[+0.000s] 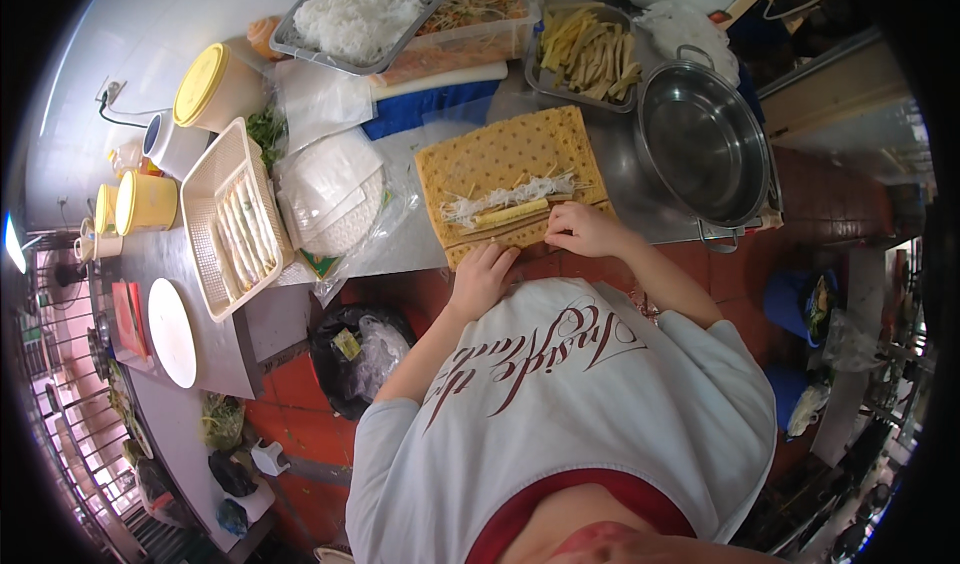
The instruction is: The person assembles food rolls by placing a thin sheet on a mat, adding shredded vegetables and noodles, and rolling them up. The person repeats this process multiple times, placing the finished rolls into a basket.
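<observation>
A yellow-brown spotted cloth (510,144) lies on the steel worktop in front of me. Across it runs a line of white noodles (515,199), with yellow and tan filling strips (510,213) along its near side. They appear to rest on a thin, see-through rice paper sheet, whose outline is hard to make out. My left hand (485,272) is at the cloth's near edge, its fingers curled down at the sheet's near side. My right hand (580,230) pinches at the right end of the strips, thumb and fingers together on the sheet's edge.
Finished rolls fill a cream basket (205,234) at left, beside a stack of rice paper (325,189). Behind stand a noodle tray (285,46), a shredded-vegetable tub (520,39) and a strip-filled tray (560,91). A steel basin (700,144) sits right; a black-lined bin (335,379) stands below.
</observation>
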`<act>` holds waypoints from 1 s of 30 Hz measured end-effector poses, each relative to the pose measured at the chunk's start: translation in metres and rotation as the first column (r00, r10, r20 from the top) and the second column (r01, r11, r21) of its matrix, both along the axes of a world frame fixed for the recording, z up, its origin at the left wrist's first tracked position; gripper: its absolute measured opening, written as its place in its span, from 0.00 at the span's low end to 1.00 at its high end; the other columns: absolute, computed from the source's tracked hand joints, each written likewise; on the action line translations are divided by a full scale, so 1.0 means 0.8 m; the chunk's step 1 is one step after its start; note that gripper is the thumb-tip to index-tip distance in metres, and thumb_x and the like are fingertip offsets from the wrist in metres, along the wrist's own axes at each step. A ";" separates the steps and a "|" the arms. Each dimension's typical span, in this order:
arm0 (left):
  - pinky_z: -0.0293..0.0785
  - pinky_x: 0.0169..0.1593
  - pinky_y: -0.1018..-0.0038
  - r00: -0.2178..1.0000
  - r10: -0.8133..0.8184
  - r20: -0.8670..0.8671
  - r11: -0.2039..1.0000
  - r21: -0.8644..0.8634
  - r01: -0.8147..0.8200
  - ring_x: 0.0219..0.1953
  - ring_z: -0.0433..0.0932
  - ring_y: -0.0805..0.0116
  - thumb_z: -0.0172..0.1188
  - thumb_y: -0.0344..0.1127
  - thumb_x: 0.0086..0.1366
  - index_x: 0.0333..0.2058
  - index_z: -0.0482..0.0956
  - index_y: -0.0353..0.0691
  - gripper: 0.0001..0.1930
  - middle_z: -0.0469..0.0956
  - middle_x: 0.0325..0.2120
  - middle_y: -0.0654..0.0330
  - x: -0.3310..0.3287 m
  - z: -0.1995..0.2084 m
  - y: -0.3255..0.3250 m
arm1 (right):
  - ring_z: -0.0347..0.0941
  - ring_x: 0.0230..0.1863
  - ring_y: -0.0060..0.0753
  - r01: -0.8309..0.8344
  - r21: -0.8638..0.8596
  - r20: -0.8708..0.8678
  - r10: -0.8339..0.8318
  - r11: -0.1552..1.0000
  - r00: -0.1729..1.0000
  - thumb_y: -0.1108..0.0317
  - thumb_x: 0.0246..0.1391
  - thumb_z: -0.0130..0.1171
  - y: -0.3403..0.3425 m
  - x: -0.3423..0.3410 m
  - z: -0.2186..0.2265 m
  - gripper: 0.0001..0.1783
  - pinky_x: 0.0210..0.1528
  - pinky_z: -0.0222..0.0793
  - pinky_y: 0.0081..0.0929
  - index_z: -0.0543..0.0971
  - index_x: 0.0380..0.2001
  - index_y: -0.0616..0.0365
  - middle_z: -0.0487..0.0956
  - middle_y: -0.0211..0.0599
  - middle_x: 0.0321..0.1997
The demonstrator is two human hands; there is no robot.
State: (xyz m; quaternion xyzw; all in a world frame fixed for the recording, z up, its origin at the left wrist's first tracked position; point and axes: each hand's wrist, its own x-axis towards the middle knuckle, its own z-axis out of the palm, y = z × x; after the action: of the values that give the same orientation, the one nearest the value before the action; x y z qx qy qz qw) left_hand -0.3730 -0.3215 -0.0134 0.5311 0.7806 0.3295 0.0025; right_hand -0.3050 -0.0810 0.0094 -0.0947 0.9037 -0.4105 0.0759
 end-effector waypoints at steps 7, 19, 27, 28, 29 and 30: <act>0.72 0.37 0.68 0.990 -0.144 0.007 0.989 -0.035 0.144 0.31 0.74 0.61 0.64 0.33 0.49 0.35 0.79 0.40 0.12 0.73 0.28 0.61 0.002 -0.009 -0.018 | 0.72 0.37 0.44 0.032 0.025 0.125 -0.035 0.999 0.992 0.64 0.52 0.55 0.002 -0.024 0.026 0.10 0.42 0.67 0.37 0.79 0.29 0.60 0.75 0.41 0.32; 0.71 0.35 0.66 0.981 -0.172 0.094 0.966 -0.180 0.186 0.31 0.74 0.59 0.64 0.34 0.50 0.29 0.81 0.41 0.07 0.73 0.28 0.60 -0.008 -0.002 -0.003 | 0.65 0.40 0.36 0.332 0.409 -0.344 -0.194 0.850 0.919 0.56 0.55 0.54 0.016 -0.125 -0.036 0.12 0.43 0.58 0.35 0.75 0.30 0.53 0.68 0.31 0.32; 0.68 0.38 0.66 0.992 0.105 -0.068 0.987 0.127 -0.096 0.33 0.73 0.58 0.63 0.34 0.53 0.30 0.81 0.42 0.06 0.76 0.31 0.60 -0.094 -0.006 0.074 | 0.67 0.44 0.37 0.466 0.484 -0.261 -0.386 0.740 0.885 0.54 0.47 0.64 0.014 -0.124 -0.007 0.16 0.46 0.61 0.36 0.76 0.31 0.55 0.72 0.31 0.36; 0.68 0.39 0.66 0.997 0.077 -0.023 0.989 0.131 -0.074 0.33 0.73 0.58 0.63 0.35 0.54 0.30 0.82 0.42 0.06 0.76 0.31 0.60 -0.102 -0.016 0.075 | 0.68 0.44 0.37 0.461 0.364 -0.339 -0.346 0.809 0.875 0.56 0.47 0.63 0.018 -0.120 -0.004 0.16 0.46 0.62 0.36 0.77 0.33 0.55 0.73 0.31 0.37; 0.68 0.39 0.66 0.998 0.053 0.031 0.990 0.126 -0.056 0.33 0.73 0.58 0.63 0.35 0.54 0.31 0.82 0.42 0.06 0.76 0.32 0.60 -0.105 -0.018 0.073 | 0.69 0.44 0.36 0.430 0.238 -0.408 -0.312 0.871 0.858 0.57 0.47 0.63 0.018 -0.112 -0.007 0.15 0.47 0.62 0.36 0.78 0.34 0.55 0.74 0.31 0.38; 0.68 0.39 0.66 0.996 0.059 0.063 0.993 0.100 -0.065 0.33 0.73 0.58 0.63 0.35 0.54 0.31 0.82 0.42 0.06 0.76 0.32 0.60 -0.111 -0.020 0.074 | 0.70 0.44 0.36 0.381 0.111 -0.478 -0.287 0.918 0.830 0.58 0.47 0.63 0.017 -0.102 -0.011 0.15 0.47 0.63 0.35 0.78 0.36 0.55 0.75 0.31 0.39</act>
State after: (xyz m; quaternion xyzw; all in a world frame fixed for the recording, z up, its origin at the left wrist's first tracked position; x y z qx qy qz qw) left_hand -0.4619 -0.2622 -0.0292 0.4960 0.7784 0.3846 -0.0112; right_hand -0.3868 -0.0677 0.0009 -0.0192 0.9355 -0.2902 -0.2004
